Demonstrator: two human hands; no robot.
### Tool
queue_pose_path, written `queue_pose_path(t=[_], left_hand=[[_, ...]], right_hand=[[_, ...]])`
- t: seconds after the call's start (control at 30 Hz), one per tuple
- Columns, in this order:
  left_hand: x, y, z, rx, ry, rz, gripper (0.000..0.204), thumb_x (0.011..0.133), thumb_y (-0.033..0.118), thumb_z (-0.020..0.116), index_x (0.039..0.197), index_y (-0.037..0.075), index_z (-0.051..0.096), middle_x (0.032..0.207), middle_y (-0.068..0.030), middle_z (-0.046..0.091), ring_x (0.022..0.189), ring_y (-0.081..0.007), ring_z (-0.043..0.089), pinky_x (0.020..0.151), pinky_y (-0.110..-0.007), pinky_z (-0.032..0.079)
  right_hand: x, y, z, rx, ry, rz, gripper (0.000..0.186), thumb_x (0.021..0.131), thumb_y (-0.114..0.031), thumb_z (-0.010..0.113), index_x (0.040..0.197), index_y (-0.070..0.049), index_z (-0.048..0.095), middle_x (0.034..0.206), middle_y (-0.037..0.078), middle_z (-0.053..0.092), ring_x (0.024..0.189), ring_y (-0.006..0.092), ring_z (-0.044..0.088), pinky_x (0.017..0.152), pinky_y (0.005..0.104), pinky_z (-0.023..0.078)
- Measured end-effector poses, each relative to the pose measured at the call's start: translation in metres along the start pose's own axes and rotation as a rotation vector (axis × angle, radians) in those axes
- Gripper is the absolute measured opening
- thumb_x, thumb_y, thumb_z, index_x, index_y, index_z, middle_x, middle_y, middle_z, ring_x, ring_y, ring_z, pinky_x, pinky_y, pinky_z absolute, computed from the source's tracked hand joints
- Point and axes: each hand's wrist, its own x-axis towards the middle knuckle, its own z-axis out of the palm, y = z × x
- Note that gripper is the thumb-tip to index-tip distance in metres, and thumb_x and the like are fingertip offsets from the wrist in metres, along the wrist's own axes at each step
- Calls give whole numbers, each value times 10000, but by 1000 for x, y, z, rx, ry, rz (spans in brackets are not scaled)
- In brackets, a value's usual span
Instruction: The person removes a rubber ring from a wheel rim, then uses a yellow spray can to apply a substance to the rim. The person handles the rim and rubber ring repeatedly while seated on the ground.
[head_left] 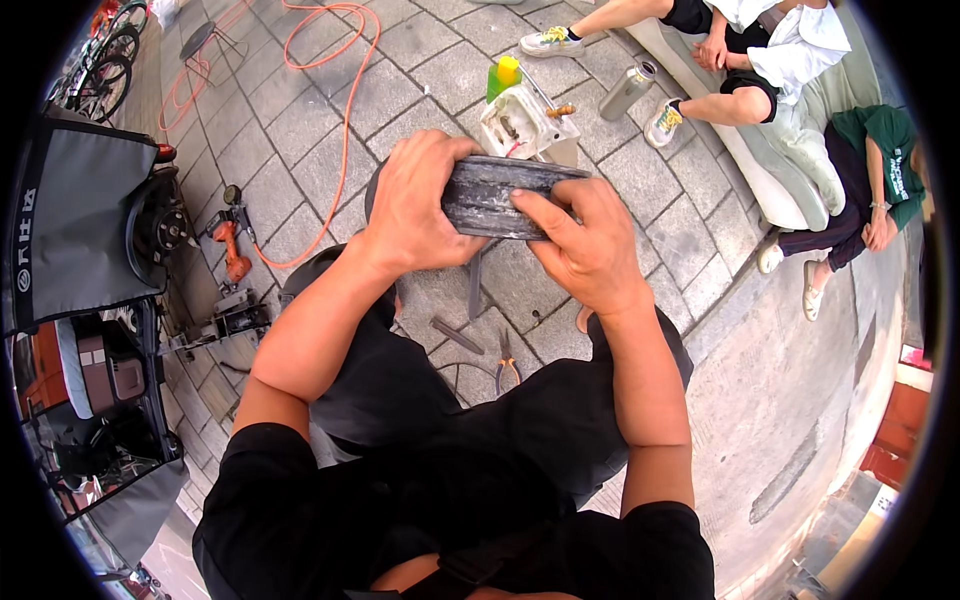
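Note:
Between both my hands is a black tyre (pixel 490 196), turned edge-on, its worn surface scuffed with whitish marks. My left hand (pixel 415 200) grips its left end, thumb along the near edge and fingers over the far side. At the right end, my right hand (pixel 590 240) holds on, with a fingertip pressed on the scuffed surface. Below it on the paving lie a flat metal bar (pixel 475 288), a shorter dark bar (pixel 458 335) and orange-handled pliers (pixel 507 365). The tyre's underside is hidden.
Ahead stand a white tub (pixel 515 122), a yellow-green container (pixel 503 75) and a metal bottle (pixel 628 92). On the left are an orange power tool (pixel 233 252), an orange hose (pixel 345 140) and a grey vehicle (pixel 85 215). Two people sit at the right on a pale ledge (pixel 720 150).

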Motion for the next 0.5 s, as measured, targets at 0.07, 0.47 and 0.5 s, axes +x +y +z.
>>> queue_pose_path(t=[0.07, 0.47, 0.5], left_hand=[[-3, 1, 3, -7, 20, 6, 710, 575, 202, 913, 1204, 36, 628, 978, -130, 632, 895, -366, 628, 785, -454, 480], [-1, 2, 1, -31, 5, 0, 683, 590, 188, 920, 1190, 38, 630, 977, -127, 640, 898, -367, 637, 795, -456, 495], [-1, 2, 1, -25, 5, 4, 682, 589, 187, 919, 1189, 39, 630, 978, -126, 642, 900, -366, 638, 795, -455, 495]], right_hand=[[-1, 0, 1, 16, 63, -23, 591, 673, -74, 851, 1249, -142, 740, 1076, 88, 673, 942, 326, 660, 838, 451, 549], [1, -5, 5, 21, 62, 29, 605, 667, -67, 847, 1245, -216, 749, 953, 58, 597, 849, 285, 609, 748, 429, 514], [2, -5, 5, 24, 63, 28, 608, 669, -69, 848, 1248, -222, 748, 949, 57, 592, 844, 284, 606, 746, 431, 513]])
